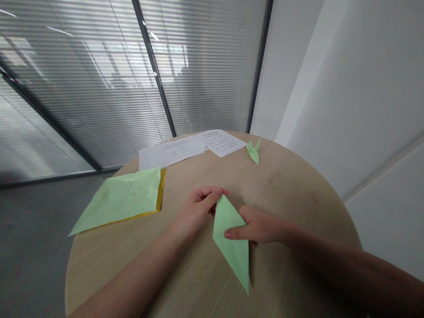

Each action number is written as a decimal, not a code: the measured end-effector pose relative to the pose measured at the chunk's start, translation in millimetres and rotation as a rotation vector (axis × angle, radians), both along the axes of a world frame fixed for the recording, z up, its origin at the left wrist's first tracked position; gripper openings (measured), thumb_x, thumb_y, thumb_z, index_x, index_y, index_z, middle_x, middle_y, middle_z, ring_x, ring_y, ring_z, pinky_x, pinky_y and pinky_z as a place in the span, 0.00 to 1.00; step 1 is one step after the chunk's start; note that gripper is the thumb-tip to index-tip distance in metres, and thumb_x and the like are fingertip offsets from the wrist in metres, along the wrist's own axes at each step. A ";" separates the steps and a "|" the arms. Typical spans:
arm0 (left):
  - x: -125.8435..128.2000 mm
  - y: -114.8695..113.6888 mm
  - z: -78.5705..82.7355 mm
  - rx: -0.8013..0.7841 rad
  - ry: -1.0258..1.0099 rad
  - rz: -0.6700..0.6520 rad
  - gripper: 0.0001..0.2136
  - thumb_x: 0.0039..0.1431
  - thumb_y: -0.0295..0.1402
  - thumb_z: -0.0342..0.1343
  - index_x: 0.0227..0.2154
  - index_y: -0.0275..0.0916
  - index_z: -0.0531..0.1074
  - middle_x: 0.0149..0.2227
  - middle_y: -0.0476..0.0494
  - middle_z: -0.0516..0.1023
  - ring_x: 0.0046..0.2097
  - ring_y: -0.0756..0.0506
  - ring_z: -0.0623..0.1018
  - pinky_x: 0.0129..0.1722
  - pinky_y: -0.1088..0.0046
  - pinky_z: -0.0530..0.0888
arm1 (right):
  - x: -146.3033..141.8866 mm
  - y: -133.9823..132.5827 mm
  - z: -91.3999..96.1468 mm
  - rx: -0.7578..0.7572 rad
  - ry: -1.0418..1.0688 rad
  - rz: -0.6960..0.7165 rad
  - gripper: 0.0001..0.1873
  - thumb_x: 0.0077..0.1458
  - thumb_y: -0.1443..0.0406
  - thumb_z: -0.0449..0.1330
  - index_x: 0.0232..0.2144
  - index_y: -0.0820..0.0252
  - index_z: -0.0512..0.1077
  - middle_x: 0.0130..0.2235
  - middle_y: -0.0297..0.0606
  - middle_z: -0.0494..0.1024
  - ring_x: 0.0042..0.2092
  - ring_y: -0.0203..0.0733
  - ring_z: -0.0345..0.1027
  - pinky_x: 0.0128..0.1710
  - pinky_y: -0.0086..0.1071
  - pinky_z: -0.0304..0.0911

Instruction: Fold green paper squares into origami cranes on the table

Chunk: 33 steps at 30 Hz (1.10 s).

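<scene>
A sheet of light green origami paper point(230, 227), folded into a long diamond, is held between my two hands just above the table. My left hand point(205, 198) pinches its far tip between thumb and fingers. On the right edge, my right hand point(255, 225) grips the paper with the thumb flat on top and the fingers underneath, mostly hidden. The diamond's near point hangs toward me, free of both hands. Faint crease lines show on its upper face.
A folded green paper crane point(253, 152) stands at the back right of the round wooden table point(291, 190). Printed white sheets point(185, 150) lie along the far edge. At the left, creased green paper point(129, 198) rests on a yellow sheet point(161, 190), overhanging the table edge.
</scene>
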<state>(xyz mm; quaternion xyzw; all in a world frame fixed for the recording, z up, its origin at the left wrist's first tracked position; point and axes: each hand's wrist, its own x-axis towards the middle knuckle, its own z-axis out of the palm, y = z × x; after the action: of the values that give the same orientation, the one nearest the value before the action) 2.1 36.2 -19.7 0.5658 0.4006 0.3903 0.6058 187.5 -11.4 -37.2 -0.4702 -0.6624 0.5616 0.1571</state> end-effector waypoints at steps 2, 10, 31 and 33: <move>-0.5 0.4 1.3 0.024 0.020 0.015 0.14 0.53 0.45 0.61 0.31 0.37 0.79 0.23 0.48 0.72 0.25 0.51 0.69 0.24 0.76 0.66 | -0.2 -0.3 1.4 -0.010 -0.002 -0.001 0.20 0.55 0.53 0.62 0.20 0.62 0.68 0.17 0.33 0.68 0.18 0.32 0.62 0.16 0.24 0.54; -5.6 7.7 1.1 0.167 0.074 0.187 0.15 0.55 0.44 0.59 0.35 0.37 0.81 0.24 0.48 0.73 0.25 0.50 0.69 0.25 0.75 0.68 | -1.2 3.3 -6.6 -0.011 0.046 -0.086 0.21 0.57 0.53 0.61 0.21 0.63 0.70 0.16 0.32 0.69 0.16 0.31 0.61 0.15 0.23 0.53; -10.9 17.1 -5.4 0.146 0.355 -0.163 0.20 0.59 0.48 0.53 0.25 0.36 0.75 0.21 0.50 0.69 0.24 0.50 0.66 0.25 0.74 0.63 | 1.4 11.8 -4.3 0.176 0.200 -0.318 0.20 0.59 0.47 0.57 0.35 0.59 0.71 0.27 0.32 0.70 0.23 0.34 0.63 0.19 0.26 0.59; -10.3 16.6 -6.9 0.189 0.415 -0.206 0.20 0.60 0.48 0.52 0.24 0.36 0.73 0.21 0.51 0.67 0.24 0.51 0.65 0.24 0.74 0.62 | 2.0 14.6 -5.3 0.225 0.272 -0.367 0.20 0.58 0.48 0.58 0.33 0.59 0.72 0.28 0.33 0.70 0.26 0.35 0.63 0.23 0.27 0.60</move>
<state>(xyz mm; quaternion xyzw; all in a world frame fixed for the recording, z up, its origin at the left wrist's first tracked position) -8.2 52.9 -26.5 0.7258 0.4184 0.2376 0.4917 189.5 3.2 -42.4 -0.4821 -0.5972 0.5045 0.3954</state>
